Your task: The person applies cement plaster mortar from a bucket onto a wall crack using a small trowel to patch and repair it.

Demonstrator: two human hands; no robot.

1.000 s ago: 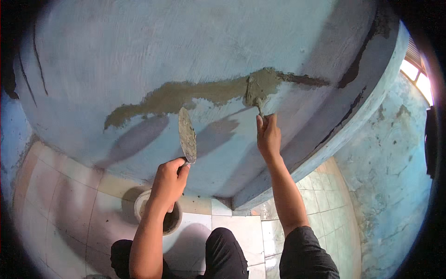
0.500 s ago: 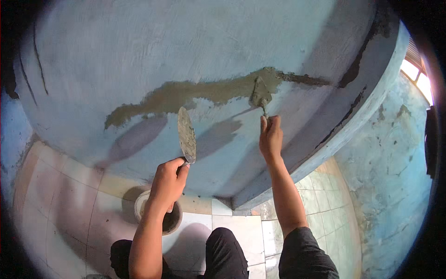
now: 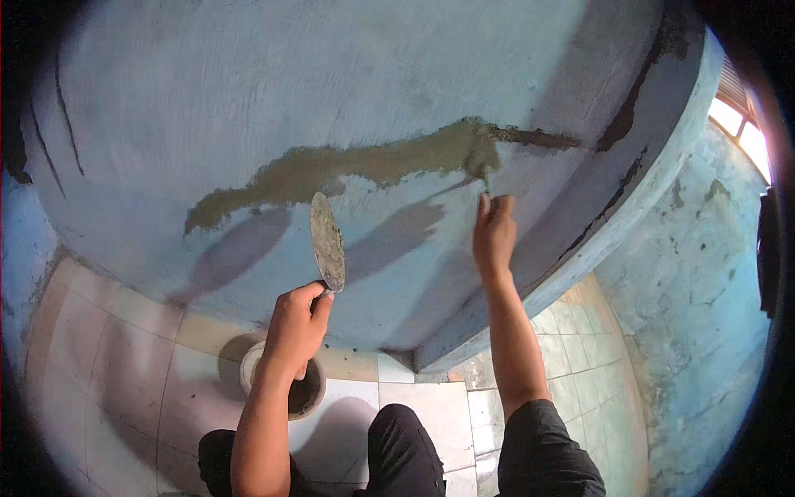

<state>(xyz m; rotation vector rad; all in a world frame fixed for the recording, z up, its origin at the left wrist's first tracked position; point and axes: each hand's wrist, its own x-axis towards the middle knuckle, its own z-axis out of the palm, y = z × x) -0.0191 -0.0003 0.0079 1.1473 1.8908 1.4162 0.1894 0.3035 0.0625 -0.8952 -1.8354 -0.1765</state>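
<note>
My left hand (image 3: 298, 325) is closed round the handle of a trowel (image 3: 328, 242), whose long rounded blade points up and carries bits of grey mortar. The blade stands out in front of the blue wall (image 3: 248, 91). In my right hand (image 3: 494, 236) is a smaller trowel (image 3: 482, 156), its blade against the right end of a wet mortar strip (image 3: 364, 166). The blade is smeared with mortar and hard to tell from the strip. Right of it runs a dark open crack (image 3: 538, 137) in the wall.
A round bucket (image 3: 313, 398) stands on the tiled floor (image 3: 422, 414), partly hidden by my left forearm. More dark cracks (image 3: 633, 99) mark the wall's right edge, which juts out beside a second blue wall (image 3: 704, 290). My knee (image 3: 404, 451) shows at the bottom.
My right hand has shifted slightly right and up, and its trowel blade has turned over the mortar, showing less of its face. My left hand and trowel have barely moved.
</note>
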